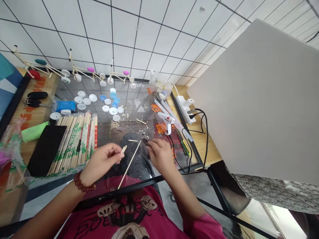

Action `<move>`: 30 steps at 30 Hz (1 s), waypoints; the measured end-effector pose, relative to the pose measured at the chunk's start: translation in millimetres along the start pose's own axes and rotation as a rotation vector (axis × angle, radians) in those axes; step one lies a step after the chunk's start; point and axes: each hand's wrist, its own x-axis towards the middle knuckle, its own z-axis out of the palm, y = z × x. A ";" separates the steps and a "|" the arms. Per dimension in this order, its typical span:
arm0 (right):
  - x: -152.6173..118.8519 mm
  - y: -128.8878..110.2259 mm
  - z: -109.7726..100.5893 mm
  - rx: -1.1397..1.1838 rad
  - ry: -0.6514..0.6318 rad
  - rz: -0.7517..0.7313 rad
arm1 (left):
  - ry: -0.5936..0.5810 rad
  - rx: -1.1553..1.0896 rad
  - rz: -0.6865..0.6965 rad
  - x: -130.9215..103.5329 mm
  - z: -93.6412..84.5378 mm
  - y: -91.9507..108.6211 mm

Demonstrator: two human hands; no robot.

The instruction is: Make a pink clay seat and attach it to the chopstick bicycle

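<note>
My left hand [107,161] is closed, pinching short pieces of wooden stick [124,149] between thumb and fingers. My right hand [160,154] is closed round a small dark tool [145,141]; only its tip shows, so its kind is unclear. Between the hands a long thin wooden stick [130,164] lies slanted on the glass table, its near end at the front edge. A short cut piece of stick [133,140] rests just beyond it. Wood crumbs are scattered past my right hand.
Packed chopsticks [72,142] and a black sheet [47,149] lie left. White and blue bottle caps [113,111] are spread behind. Several stick-and-cap models [122,74] line the wall. At right are a glue gun [166,122], glue sticks [178,121], a power strip [185,109] and cables.
</note>
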 end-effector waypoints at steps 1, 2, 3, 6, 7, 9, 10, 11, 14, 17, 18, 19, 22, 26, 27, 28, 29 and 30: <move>10.3 -11.2 2.1 -0.006 -0.030 -0.054 | 0.030 -0.197 -0.060 10.5 3.2 1.6; 20.6 -21.3 5.5 -0.024 -0.062 -0.093 | 0.053 -0.360 -0.117 20.5 6.4 3.4; 30.4 -29.8 9.8 -0.044 -0.093 -0.128 | 0.067 -0.475 -0.168 29.5 9.1 5.2; 52.1 -43.1 22.3 -0.087 -0.140 -0.186 | 0.098 -0.623 -0.229 48.8 11.3 8.4; 56.5 -44.0 25.0 -0.076 -0.139 -0.192 | 0.105 -0.641 -0.226 52.5 10.1 8.3; 62.5 -43.3 27.6 0.036 -0.091 -0.171 | 0.111 -0.674 -0.203 56.7 6.6 6.2; 64.6 -42.9 27.9 0.156 -0.043 -0.138 | 0.110 -0.688 -0.190 57.5 4.9 4.5; 66.4 -43.1 28.0 0.318 0.007 -0.091 | 0.110 -0.702 -0.178 57.8 3.7 2.6; 70.9 -48.7 29.6 0.910 0.042 0.057 | 0.104 -0.731 -0.164 57.1 2.9 -2.8; 73.5 -57.5 33.2 1.220 -0.043 0.106 | 0.088 -0.739 -0.178 55.7 4.0 -6.1; 73.8 -59.6 34.4 1.226 -0.038 0.104 | 0.086 -0.740 -0.183 55.2 4.3 -6.6; 74.0 -61.0 35.4 1.207 -0.021 0.101 | 0.088 -0.740 -0.187 54.6 4.4 -6.8; 74.5 -61.2 37.9 1.151 0.030 0.069 | 0.096 -0.720 -0.199 53.0 3.6 -6.3; 74.2 -56.2 39.4 1.122 0.076 -0.013 | 0.075 -0.678 -0.237 51.2 1.0 -3.7; 73.5 -54.5 39.2 1.108 0.090 -0.048 | 0.071 -0.673 -0.249 50.7 0.3 -3.1; 72.6 -52.8 38.7 1.092 0.102 -0.093 | 0.069 -0.670 -0.257 50.2 -0.2 -2.4; 71.3 -51.1 38.0 1.075 0.108 -0.144 | 0.071 -0.671 -0.261 49.6 -0.6 -1.7; 69.9 -49.4 37.2 1.052 0.107 -0.198 | 0.075 -0.673 -0.261 48.9 -0.8 -1.1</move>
